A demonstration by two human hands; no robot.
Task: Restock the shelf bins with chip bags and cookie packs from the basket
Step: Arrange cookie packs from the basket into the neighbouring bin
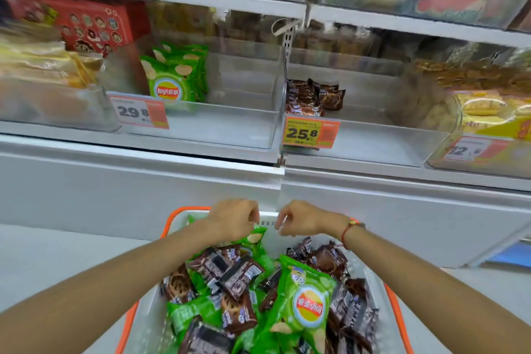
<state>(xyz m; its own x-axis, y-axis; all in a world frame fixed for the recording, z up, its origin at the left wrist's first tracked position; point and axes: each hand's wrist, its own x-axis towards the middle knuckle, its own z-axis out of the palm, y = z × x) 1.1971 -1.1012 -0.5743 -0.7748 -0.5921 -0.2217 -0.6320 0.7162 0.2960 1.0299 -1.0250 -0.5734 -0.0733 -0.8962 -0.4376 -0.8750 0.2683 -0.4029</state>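
The basket (398, 313) is the landmark: white, orange-rimmed, heaped with green chip bags (304, 304) and brown cookie packs (240, 273) mixed together.

Both hands are at its far edge. The left hand (234, 220) has its fingers curled down over the top of a green bag (256, 234) there and seems to pinch it, though the contact itself is hidden. The right hand (298, 218) hangs just beside it with fingers loosely curled; I cannot tell whether they hold anything.

Above and beyond the basket, the shelf carries clear bins. The left bin (230, 123) holds a short row of upright chip bags at its left end and is otherwise bare. The right bin (373, 135) holds a small pile of cookie packs in its left corner.

The chip bags are likely light, puffed and crinkly, with fragile contents, so a gentle pinch at the sealed top edge suits them better than a squeeze on the body. The cookie packs look small, firmer and slick, probably easy to gather several at once.
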